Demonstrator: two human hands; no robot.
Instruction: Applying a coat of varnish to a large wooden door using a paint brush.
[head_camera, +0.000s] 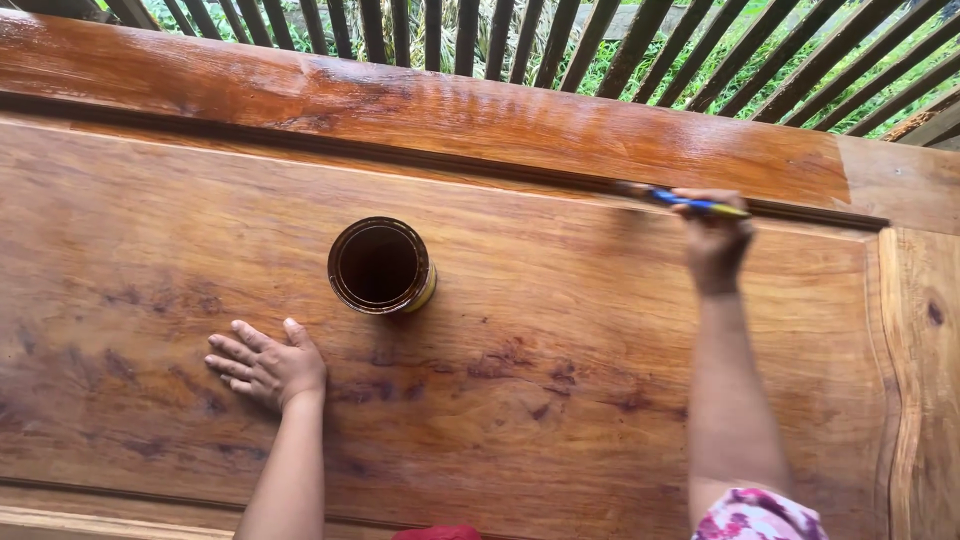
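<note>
My right hand (714, 244) grips a blue-and-yellow handled paintbrush (690, 203), its bristles pointing left into the dark groove (480, 168) of a large wooden door panel (560, 330) lying flat. The strip above the groove is glossy and wet with brown varnish (430, 110). My left hand (268, 365) rests flat on the panel, fingers spread, holding nothing. An open round can (380, 265) of dark brown varnish stands on the panel, just up and right of my left hand.
Dark wooden railing slats (600, 40) run along the far edge, with green plants behind them. The unvarnished right frame of the door (920, 330) shows a knot. A pink floral sleeve (757, 515) covers my right upper arm.
</note>
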